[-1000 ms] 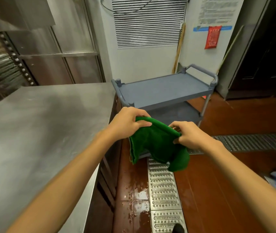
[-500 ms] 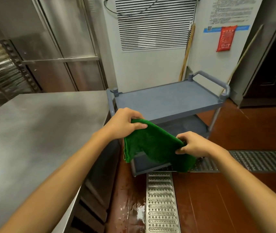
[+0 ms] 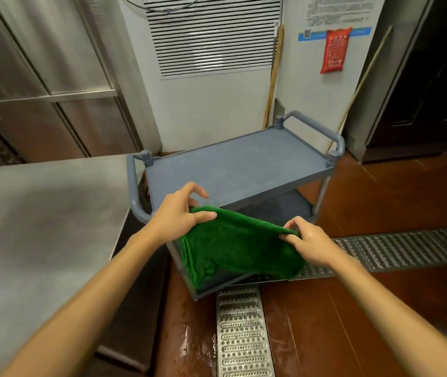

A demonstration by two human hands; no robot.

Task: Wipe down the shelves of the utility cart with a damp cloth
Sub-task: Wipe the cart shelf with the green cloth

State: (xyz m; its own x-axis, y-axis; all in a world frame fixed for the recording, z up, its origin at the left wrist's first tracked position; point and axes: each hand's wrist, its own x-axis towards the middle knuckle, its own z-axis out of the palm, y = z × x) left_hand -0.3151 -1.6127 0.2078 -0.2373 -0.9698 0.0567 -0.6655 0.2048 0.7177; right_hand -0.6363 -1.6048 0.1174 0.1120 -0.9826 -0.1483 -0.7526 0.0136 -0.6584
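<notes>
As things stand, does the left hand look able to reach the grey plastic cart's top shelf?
Probably yes: the left hand, pinching the green fuzzy cloth, hovers at the near edge of the grey top shelf, with nothing between them.

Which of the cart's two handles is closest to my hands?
The handle beside the steel counter, just beside the left hand; the other handle is at the cart's far end.
</notes>
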